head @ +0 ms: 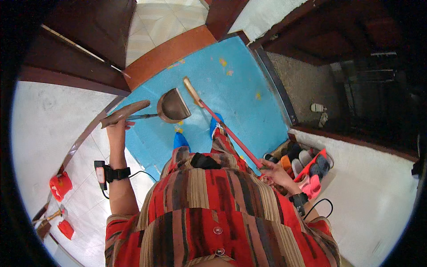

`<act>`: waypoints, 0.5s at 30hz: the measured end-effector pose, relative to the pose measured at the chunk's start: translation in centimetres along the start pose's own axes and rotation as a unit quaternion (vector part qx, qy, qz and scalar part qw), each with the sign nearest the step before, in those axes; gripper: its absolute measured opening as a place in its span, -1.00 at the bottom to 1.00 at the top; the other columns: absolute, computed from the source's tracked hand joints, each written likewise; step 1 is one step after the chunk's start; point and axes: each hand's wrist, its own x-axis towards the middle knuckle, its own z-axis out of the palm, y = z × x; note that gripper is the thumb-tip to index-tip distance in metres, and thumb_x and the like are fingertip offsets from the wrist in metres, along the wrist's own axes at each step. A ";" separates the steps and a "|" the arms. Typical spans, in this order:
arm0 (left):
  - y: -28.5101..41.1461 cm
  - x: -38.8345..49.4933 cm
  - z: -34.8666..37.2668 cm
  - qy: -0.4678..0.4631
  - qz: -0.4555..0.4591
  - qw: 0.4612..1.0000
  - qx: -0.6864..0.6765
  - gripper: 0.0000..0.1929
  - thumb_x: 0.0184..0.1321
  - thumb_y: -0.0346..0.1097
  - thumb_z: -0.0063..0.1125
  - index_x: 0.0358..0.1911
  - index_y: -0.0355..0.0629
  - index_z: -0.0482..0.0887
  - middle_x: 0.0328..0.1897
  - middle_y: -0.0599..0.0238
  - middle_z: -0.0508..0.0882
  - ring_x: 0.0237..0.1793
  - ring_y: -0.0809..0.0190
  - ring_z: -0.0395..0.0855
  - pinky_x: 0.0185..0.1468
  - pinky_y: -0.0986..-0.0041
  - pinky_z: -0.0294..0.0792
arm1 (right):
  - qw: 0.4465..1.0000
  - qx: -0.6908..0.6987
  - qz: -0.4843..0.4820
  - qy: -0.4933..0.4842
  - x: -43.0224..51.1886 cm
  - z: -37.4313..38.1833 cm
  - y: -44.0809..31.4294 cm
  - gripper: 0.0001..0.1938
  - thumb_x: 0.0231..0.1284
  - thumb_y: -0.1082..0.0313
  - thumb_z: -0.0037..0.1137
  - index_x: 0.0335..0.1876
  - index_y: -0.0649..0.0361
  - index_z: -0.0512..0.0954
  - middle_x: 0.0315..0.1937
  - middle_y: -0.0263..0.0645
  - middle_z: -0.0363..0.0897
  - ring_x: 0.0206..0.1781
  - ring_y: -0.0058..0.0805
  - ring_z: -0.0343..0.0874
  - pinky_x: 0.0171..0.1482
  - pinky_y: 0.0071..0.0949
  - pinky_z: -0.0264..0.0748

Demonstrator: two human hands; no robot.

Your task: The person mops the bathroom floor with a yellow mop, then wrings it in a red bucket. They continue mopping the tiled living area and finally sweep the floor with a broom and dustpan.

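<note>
My left hand [117, 128] grips the brown curved top handle of a long-handled dustpan [165, 110]. The pan hangs at or just above a blue floor mat [247, 100]; I cannot tell whether it touches. Its open edge faces a pale broom head [190, 88], with a narrow gap between them. The broom's red stick [233, 135] slants back past my right leg, and my right hand [278, 173] is closed around its upper end. Pinkish and yellow patches show on the mat. Both my feet, in blue footwear [181, 140], stand on it.
At the right, a shoe rack [305, 167] holds several sandals and slippers beside a white wall. A brown sill [173, 53] borders the mat ahead, between dark wooden doors. A dark doorway [297, 83] opens at the right. Red objects [61, 186] stand at the left wall.
</note>
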 end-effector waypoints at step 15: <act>2.9 -0.2 1.6 0.131 -0.058 0.990 0.008 -0.67 0.18 -0.01 0.02 -0.41 -0.17 0.54 -0.48 0.28 0.64 -0.55 0.40 0.52 -0.49 0.61 0.31 | 0.971 -0.169 -0.123 0.114 24.4 -12.0 -23.9 -0.96 0.07 0.47 -0.20 -0.38 0.23 0.31 -0.76 -0.26 0.27 -0.76 -0.34 0.28 -0.72 -0.35 0.20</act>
